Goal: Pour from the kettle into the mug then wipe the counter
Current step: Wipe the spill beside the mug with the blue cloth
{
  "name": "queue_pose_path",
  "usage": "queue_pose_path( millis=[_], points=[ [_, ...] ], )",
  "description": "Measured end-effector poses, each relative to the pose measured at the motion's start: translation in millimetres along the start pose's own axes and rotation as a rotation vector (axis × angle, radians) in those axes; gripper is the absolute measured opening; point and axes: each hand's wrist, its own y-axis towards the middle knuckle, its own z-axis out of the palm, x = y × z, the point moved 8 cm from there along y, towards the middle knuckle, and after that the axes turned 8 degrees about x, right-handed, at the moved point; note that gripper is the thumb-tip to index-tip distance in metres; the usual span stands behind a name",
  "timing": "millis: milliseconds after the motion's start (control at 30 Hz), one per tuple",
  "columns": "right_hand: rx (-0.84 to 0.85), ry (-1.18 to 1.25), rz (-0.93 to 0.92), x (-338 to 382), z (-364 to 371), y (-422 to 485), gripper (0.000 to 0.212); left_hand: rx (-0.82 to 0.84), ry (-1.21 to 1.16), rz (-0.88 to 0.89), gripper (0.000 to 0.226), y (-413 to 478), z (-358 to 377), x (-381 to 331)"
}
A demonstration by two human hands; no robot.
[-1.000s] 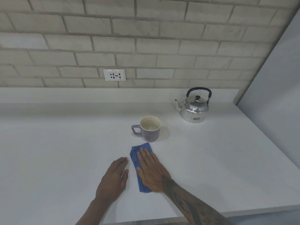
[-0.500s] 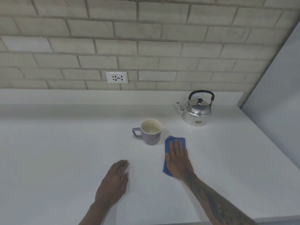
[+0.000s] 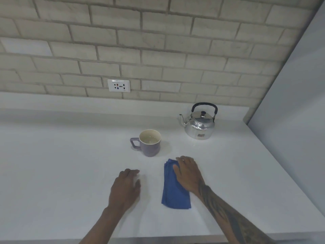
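A steel kettle (image 3: 199, 125) with a black handle stands at the back right of the white counter (image 3: 61, 164), spout pointing left. The purple mug (image 3: 150, 145) sits left of and nearer than the kettle, handle to the left, with a little liquid inside. A folded blue cloth (image 3: 174, 191) lies flat in front of the mug, slightly to its right. My right hand (image 3: 188, 173) presses on the cloth's upper right part, fingers curled over its far edge. My left hand (image 3: 125, 189) rests palm down on the bare counter left of the cloth, holding nothing.
A brick wall with a white socket (image 3: 119, 85) runs behind the counter. A grey panel (image 3: 290, 103) closes the right side. The counter's front edge lies just below my forearms.
My right hand slid the blue cloth from in front of the mug out to the right, then drew it back toward me. The left hand stayed in place.
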Motion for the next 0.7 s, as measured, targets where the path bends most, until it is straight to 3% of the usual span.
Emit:
queue_pose_path(
  millis=[67, 300, 533, 633, 700],
  points=[
    [0.03, 0.02, 0.035, -14, -12, 15, 0.042, 0.074, -0.038, -0.055, 0.034, 2, 13, -32],
    [0.179, 0.031, 0.061, -21, -17, 39, 0.034, 0.339, 0.073, -0.236, 0.061, 1, 53, -92],
    [0.254, 0.051, 0.12, -24, 3, 46, 0.031, 0.404, -0.02, -0.36, 0.061, -2, 71, -86],
    [0.253, 0.089, 0.154, -23, -1, 47, 0.008, 0.424, -0.121, -0.399, 0.051, -4, 72, -83],
    [0.248, 0.155, 0.143, -20, -6, 48, 0.02, 0.433, -0.155, -0.399, 0.04, -4, 75, -80]
  ],
)
